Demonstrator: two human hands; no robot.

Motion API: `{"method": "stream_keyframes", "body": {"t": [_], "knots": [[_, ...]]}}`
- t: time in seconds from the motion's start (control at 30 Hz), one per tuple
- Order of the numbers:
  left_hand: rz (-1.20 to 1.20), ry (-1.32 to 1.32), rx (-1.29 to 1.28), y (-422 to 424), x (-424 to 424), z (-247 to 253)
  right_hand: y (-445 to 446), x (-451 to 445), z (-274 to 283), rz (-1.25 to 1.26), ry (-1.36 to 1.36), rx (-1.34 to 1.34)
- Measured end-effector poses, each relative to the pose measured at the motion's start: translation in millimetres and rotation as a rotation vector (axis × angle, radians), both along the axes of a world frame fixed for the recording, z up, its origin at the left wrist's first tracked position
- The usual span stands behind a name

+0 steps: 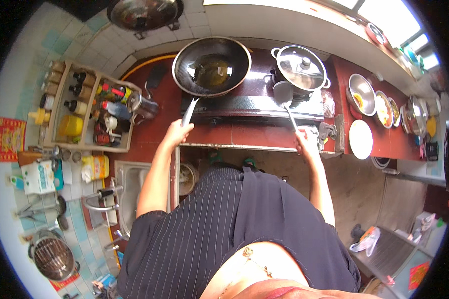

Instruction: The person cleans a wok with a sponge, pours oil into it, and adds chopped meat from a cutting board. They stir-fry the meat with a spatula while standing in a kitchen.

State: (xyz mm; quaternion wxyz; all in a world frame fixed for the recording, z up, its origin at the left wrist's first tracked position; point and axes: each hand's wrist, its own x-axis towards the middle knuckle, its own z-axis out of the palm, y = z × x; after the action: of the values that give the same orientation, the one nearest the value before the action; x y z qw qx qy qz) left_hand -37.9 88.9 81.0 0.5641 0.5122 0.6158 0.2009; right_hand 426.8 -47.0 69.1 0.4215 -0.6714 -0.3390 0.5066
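My left hand [177, 133] is closed around the metal handle of a black wok [211, 67], which sits over the left side of the gas stove [247, 106]. A shallow pool of yellowish oil [213, 73] lies in its bottom. In my right hand [306, 140] is the handle of a wok spatula [283, 92]. Its blade is raised in front of a two-handled steel pot [301, 68] with a glass lid, on the stove's right side. The spatula's blade is apart from the wok.
To the right stand a steel bowl [362, 94] with yellow food, a bowl of cut food [384, 109] and a white plate [360, 139]. A condiment rack [85, 108] and a steel jug [144, 106] are at left. A sink [129, 194] lies beside my left arm.
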Motion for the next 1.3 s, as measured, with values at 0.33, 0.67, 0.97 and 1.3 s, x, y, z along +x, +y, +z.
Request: {"method": "stream_keyframes", "body": {"t": [0.33, 0.67, 0.97, 1.3], "knots": [[-0.027, 0.089, -0.047, 12.7, 3.9, 38.2, 167.4, -24.8, 122.1, 0.513, -0.855, 0.128], [-0.073, 0.142, -0.021, 10.2, -2.1, 26.1, 330.5, -113.9, 110.1, 0.920, -1.338, -0.181], [-0.116, 0.236, -0.023, 10.8, -28.7, 15.6, 351.5, -148.8, 26.1, 0.872, -1.244, -0.079], [-0.077, 0.108, -0.027, 10.2, -38.2, 5.6, 351.0, -206.3, -39.5, 0.597, -0.936, 0.114]]}}
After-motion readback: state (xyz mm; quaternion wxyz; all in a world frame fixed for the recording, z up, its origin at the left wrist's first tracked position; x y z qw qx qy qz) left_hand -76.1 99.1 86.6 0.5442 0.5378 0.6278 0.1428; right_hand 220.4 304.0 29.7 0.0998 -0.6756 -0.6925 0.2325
